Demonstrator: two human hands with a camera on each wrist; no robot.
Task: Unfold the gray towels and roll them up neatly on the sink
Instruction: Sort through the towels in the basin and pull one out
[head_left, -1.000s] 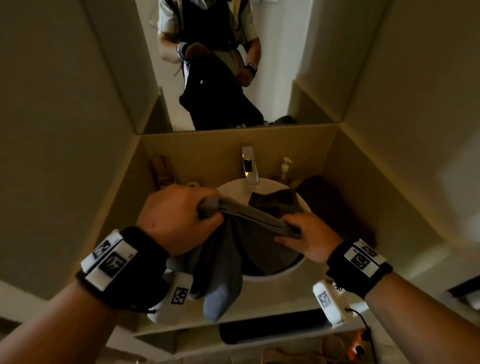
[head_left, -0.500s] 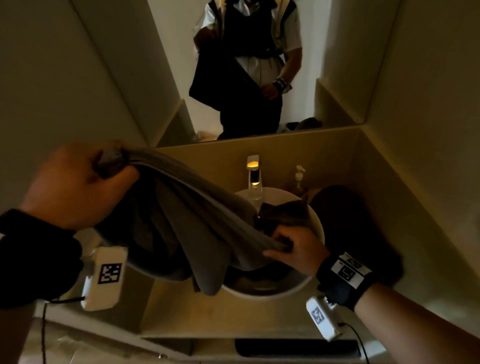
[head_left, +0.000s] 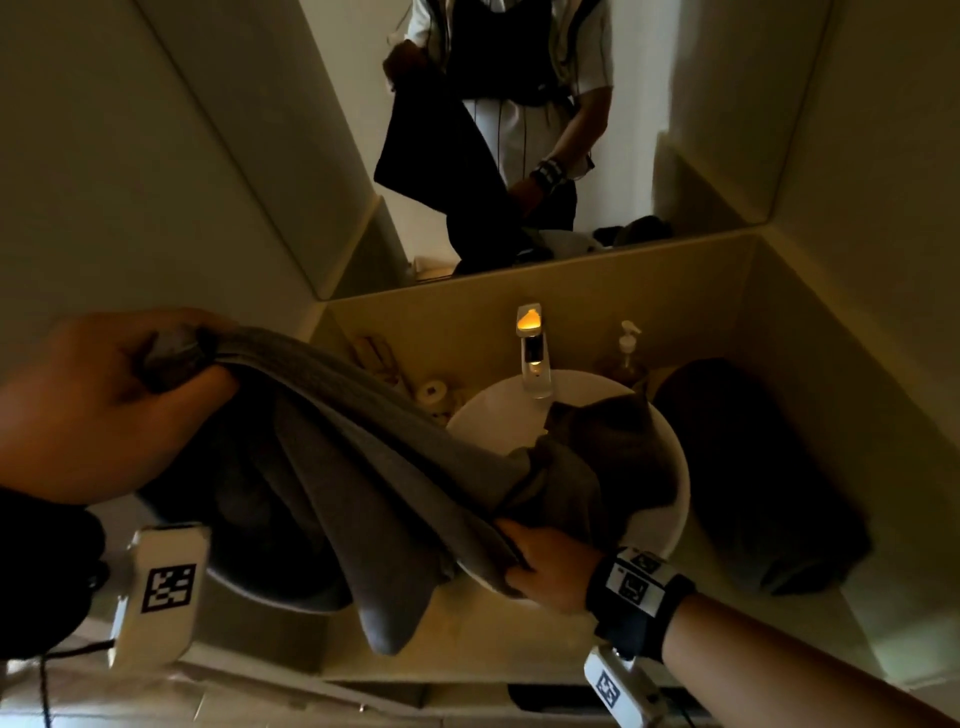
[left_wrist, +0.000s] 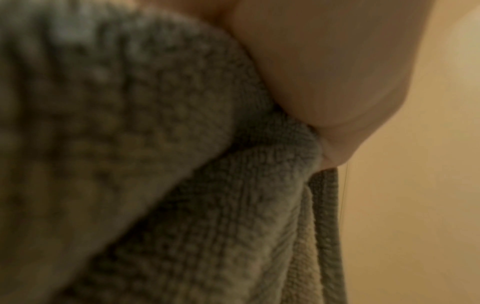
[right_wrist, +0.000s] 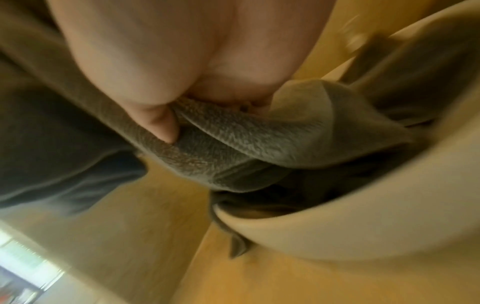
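Note:
A gray towel (head_left: 363, 467) hangs stretched between my two hands above the round white sink (head_left: 498, 410). My left hand (head_left: 104, 400) grips one bunched end, raised at the far left. My right hand (head_left: 545, 566) pinches the other end low at the sink's front rim. In the left wrist view the gray towel (left_wrist: 207, 205) fills the frame below my fingers. The right wrist view shows my thumb pressed into the gray towel (right_wrist: 221, 144) over the sink rim (right_wrist: 337, 226). Part of the cloth (head_left: 613, 447) lies in the basin.
A faucet (head_left: 532, 353) with an orange light stands behind the sink, a soap pump bottle (head_left: 626, 353) to its right. A dark bundle (head_left: 753, 467) lies on the counter at the right. Small items (head_left: 431, 392) sit at the left back. A mirror (head_left: 467, 130) rises behind.
My left hand has swung up and far to the left with its end of the towel, drawing the cloth out wide. My right hand has stayed near the sink's front rim.

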